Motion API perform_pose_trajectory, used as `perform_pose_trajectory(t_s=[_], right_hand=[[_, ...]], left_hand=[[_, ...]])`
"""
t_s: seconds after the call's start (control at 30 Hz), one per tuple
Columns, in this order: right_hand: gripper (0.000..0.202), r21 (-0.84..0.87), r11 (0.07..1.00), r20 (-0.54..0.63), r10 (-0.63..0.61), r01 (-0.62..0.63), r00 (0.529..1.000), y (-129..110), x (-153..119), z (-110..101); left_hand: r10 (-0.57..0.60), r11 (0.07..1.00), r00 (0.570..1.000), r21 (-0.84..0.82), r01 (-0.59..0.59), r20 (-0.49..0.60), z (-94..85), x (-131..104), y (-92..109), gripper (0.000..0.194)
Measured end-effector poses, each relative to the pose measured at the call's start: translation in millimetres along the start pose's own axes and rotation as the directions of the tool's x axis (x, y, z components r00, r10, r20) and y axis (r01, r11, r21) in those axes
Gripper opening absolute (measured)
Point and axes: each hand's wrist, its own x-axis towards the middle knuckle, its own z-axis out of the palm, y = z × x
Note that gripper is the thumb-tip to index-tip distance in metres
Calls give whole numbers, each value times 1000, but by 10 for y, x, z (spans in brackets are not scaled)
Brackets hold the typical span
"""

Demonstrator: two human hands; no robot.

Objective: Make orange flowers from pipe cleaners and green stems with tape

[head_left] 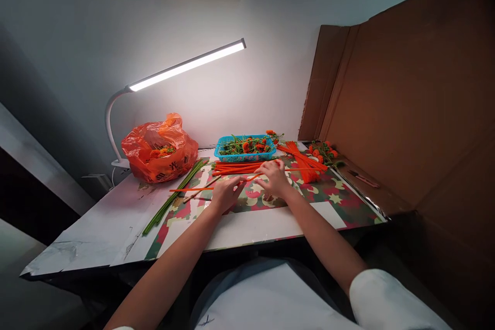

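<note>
Left hand palm-down, right hand arched, both pinching orange strip

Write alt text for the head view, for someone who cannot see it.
The left hand and right hand hold a bent orange strip over a camouflage-patterned mat. Beyond lie more strips and a blue basket of orange flowers; to the left are green stems and an orange bag beside a lit lamp.

Lamp glares white — wall glows behind; lower corners dim; edges look stretched.
</note>
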Motion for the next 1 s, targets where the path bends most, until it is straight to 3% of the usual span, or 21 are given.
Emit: perform_pose_trajectory(t_s=[0.13, 0.57, 0.67, 0.83, 1.0], right_hand=[[27, 80, 988, 109, -140, 132, 984, -146, -5, 128], [29, 171, 980, 188, -135, 103, 973, -153, -41, 222], [28, 177, 979, 187, -129, 96, 974, -180, -36, 205], [27, 207, 976, 149, -98, 65, 984, -207, -31, 191], [26, 183, 980, 163, -112, 82, 980, -190, -41, 218]], left_hand=[[-4, 1000, 1000, 12, 4, -20, 26, -3, -10, 19], [233, 966, 967, 93, -242, 103, 37, 54, -26, 27], [221, 969, 970, 84, -230, 105, 46, 50, -25, 25], [113, 993, 992, 38, -115, 55, 36, 33, -17, 16], [70, 997, 991, 16, -72, 110, 40, 31, -17, 13]])
